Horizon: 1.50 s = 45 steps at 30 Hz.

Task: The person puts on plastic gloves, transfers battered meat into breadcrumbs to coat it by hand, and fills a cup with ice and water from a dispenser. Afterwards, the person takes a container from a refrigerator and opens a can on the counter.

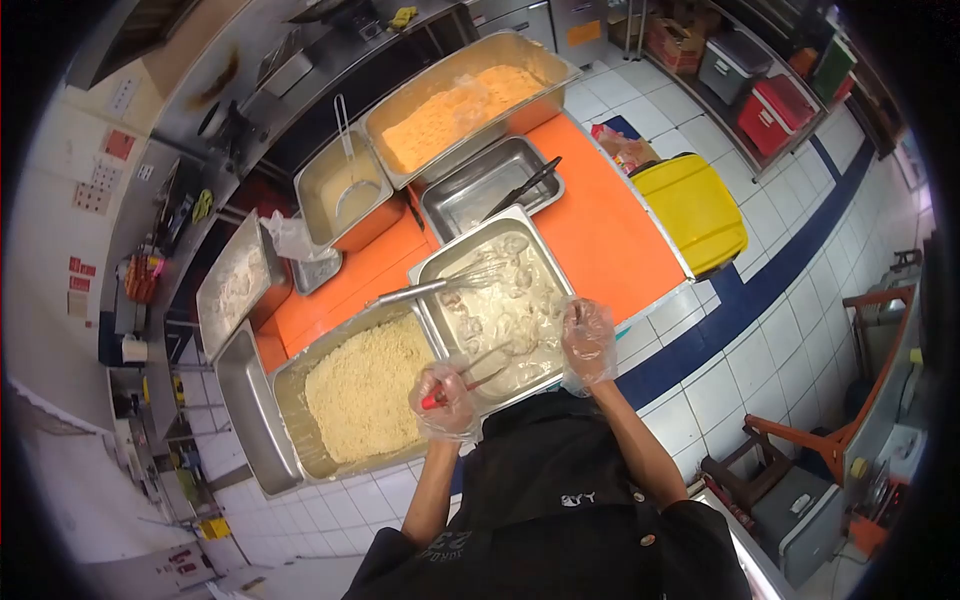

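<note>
My left hand (446,402), in a clear plastic glove, is closed round the red handle of a pair of tongs (487,368). The metal arms of the tongs reach over a steel tray (424,322) of pale batter with coated pieces (515,312) in it. Gloved too, my right hand (588,340) is at the right edge of that tray; its fingers are bent, and whether they grip anything is hard to tell. A whisk (430,290) lies across the batter tray, its handle over the left rim. Left of my left hand is a deep pan of yellowish crumbs (365,390).
Across the orange table (600,200) stand a pan of orange crumbs (460,110), a pan with a ladle (345,190), a steel tray with a black-handled tool (470,190) and a floury pan (240,285). A yellow bin (692,212) adjoins the table's right edge.
</note>
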Each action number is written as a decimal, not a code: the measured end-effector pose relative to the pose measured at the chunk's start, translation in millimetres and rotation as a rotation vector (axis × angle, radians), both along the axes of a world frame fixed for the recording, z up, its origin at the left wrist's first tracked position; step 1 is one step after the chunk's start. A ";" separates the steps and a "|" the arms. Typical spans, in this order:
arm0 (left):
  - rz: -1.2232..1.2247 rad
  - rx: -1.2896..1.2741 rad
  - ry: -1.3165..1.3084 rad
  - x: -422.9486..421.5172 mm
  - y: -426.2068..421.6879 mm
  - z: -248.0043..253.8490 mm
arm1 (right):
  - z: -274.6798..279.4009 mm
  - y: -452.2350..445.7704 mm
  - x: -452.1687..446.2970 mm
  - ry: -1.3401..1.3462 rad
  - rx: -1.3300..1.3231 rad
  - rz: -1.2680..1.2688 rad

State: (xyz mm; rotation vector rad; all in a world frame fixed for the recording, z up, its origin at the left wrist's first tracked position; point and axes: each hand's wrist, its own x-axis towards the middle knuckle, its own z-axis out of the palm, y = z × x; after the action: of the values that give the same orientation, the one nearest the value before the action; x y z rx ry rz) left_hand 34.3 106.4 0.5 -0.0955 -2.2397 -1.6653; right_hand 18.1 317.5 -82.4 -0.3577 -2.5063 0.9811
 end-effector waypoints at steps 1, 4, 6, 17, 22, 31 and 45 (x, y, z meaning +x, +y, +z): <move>0.071 0.142 -0.075 -3.8 4.9 11.9 | 3.7 -0.4 -0.1 -0.003 -0.001 0.019; 0.167 0.062 -0.030 -39.1 12.4 3.3 | 11.1 -0.5 1.3 -0.035 -0.013 0.059; 0.191 0.035 -0.072 -69.3 27.7 -4.6 | 6.4 -1.8 0.5 -0.072 -0.122 -0.014; 0.424 -0.207 -0.114 -178.7 44.8 -19.0 | 6.1 -1.7 3.1 0.001 -0.139 -0.032; 0.350 0.325 0.088 -130.3 16.2 -9.9 | 8.5 -2.6 1.4 0.003 -0.145 -0.057; 0.533 0.218 0.027 -113.2 -5.3 -51.2 | -0.1 -2.1 2.5 -0.048 -0.016 -0.019; 0.026 0.144 -0.095 -36.9 -27.5 12.2 | -7.8 -4.1 1.0 -0.081 0.015 -0.042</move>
State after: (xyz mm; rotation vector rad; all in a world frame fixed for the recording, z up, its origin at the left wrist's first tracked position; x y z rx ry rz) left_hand -2.6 78.9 12.7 0.0494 -2.1693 -1.8469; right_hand 19.1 313.4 -90.2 -0.4513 -2.5662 0.9485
